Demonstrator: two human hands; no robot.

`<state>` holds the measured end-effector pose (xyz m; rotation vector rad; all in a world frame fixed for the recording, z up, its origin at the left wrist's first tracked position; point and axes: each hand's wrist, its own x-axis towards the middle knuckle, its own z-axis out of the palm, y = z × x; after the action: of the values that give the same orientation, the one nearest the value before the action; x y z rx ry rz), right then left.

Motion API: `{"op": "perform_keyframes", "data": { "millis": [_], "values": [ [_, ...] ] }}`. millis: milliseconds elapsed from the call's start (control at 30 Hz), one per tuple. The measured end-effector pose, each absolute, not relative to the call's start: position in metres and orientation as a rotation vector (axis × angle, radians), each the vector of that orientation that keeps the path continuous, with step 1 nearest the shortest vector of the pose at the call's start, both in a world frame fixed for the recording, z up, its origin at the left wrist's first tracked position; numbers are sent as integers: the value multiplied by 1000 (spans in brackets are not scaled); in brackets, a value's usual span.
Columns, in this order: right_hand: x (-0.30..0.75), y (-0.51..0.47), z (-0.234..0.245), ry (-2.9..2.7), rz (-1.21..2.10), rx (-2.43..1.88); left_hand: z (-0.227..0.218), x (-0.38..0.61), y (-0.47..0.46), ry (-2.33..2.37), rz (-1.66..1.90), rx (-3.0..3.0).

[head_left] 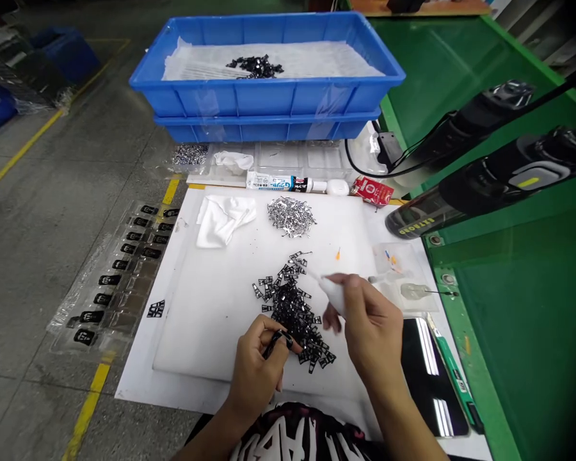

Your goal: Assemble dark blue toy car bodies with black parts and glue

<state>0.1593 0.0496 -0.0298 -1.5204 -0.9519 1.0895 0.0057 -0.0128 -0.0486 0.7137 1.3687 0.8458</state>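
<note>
My left hand [256, 372] pinches a small black metal clip [276, 344] between thumb and fingers, low over the white plastic board [206, 307]. My right hand [370, 321] grips a white squeeze bottle [333, 296], its thin tip pointing left toward the clip. Between my hands lies a loose heap of black metal clips [290, 307]. Farther up the board sit a pile of silver metal pieces [292, 216] and a folded white cloth [225, 221].
Stacked blue plastic trays [266, 96] stand beyond the board, the top one lined with white paper. A glue tube [288, 184] and a red packet [372, 190] lie at the board's far edge. Two black cylindrical tools [489, 173] rest on the green bench at right.
</note>
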Motion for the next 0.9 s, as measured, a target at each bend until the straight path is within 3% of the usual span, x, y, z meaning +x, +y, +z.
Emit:
{"op": "perform_keyframes", "data": {
  "millis": [300, 900],
  "values": [
    [167, 34, -63, -541, 1309, -1373, -42, 9, -7, 1444, 768, 867],
    [168, 18, -66, -613, 1399, -1526, -44, 12, -7, 1503, 775, 954]
  ]
}}
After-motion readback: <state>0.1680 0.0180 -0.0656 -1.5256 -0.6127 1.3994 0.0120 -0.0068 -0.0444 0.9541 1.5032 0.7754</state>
